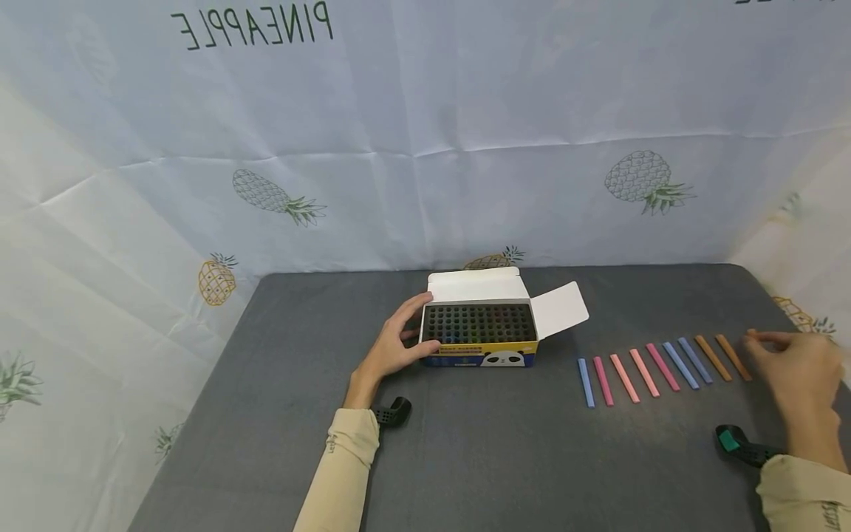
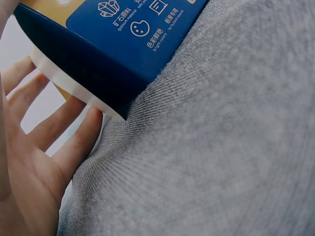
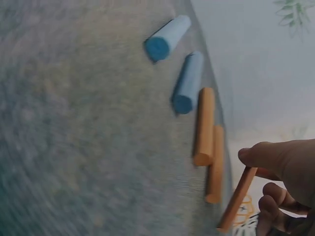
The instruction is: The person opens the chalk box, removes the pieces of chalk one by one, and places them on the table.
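An open cardboard box of chalk (image 1: 503,347), yellow and blue with a panda on its front, stands at the middle of the table. Its left end is held by my left hand (image 1: 388,343), with the thumb at the front corner and the fingers toward the back. In the left wrist view, fingertips lie against the white edge of an end flap (image 2: 74,88). At the right, my right hand (image 1: 801,369) pinches an orange chalk stick (image 3: 238,199) between thumb and fingers. Just left of that hand, two more orange chalk sticks (image 3: 204,128) lie on the table.
The row continues leftward with blue chalk sticks (image 1: 681,366) and pink chalk sticks (image 1: 643,372), ending in a blue stick (image 1: 586,383) near the box. A white side flap (image 1: 561,309) sticks out right. Behind the grey table (image 1: 319,310) hangs a pineapple-print cloth (image 1: 425,207).
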Demonstrator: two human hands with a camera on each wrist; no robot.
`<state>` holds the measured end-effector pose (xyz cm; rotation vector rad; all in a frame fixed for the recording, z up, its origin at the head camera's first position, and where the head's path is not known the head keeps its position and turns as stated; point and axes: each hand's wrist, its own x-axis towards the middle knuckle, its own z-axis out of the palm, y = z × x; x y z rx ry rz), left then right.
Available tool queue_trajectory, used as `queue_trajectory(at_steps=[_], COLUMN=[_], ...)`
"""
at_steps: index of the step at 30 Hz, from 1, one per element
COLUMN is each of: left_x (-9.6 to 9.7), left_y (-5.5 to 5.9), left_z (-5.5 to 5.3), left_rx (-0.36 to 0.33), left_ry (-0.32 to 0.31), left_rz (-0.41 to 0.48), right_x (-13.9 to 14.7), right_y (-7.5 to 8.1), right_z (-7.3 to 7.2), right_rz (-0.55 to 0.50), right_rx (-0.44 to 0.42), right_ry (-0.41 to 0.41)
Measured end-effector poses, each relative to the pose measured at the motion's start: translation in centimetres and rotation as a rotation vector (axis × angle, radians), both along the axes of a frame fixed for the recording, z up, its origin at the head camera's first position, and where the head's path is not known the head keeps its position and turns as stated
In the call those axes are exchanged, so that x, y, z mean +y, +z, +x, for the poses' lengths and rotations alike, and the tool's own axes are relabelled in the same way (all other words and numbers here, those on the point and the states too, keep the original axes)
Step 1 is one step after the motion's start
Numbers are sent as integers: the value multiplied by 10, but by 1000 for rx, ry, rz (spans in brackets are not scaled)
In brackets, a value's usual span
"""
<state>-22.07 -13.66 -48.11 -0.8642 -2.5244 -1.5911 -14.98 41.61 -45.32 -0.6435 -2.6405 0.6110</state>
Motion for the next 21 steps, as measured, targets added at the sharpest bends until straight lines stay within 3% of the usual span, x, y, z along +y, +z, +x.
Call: queue_trajectory(at_steps=[6,14,21], left_x=[1,1,1], left_y=[0,2,3], left_z=[0,1,1], left_rx=[2,-7,-2], left_ry=[3,-3,7], left_rz=[-12,-10,-25], right_x=[4,8,6], right_y=[-10,-12,-13], right_z=[-6,-9,-9], right_rz=[-8,-87,-123], right_rx=[-43,-196,-233], right_ry=[-15,-60,-90])
